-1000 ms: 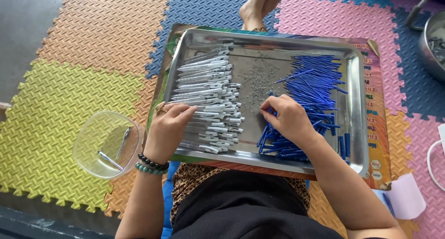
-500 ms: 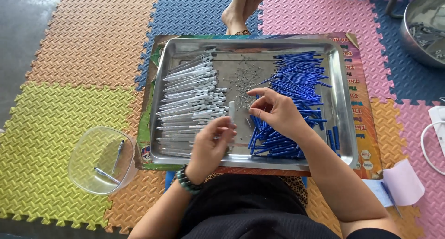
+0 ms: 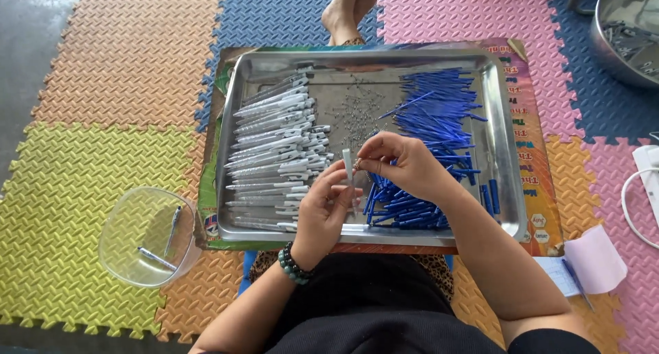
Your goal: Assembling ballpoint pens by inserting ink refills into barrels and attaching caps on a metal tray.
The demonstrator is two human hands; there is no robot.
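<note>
Pen barrel [image 3: 348,166], white and upright, held between both hands over a steel tray.

Left hand [image 3: 322,213] pinches the barrel from below; right hand [image 3: 401,163] closes its fingertips on something tiny at the barrel's top, too small to make out. Both hands meet over the middle of the tray [image 3: 504,148]. Left of them lies a large heap of white barrels [image 3: 274,148], to the right a heap of blue refills [image 3: 429,131], and between these a scatter of small metal springs [image 3: 353,110]. Off the tray's left edge, a clear bowl [image 3: 147,237] holds only two pens [image 3: 165,244]. Judging by that, the work looks barely begun, with most parts left. Everything sits on coloured foam floor mats [image 3: 103,120].
</note>
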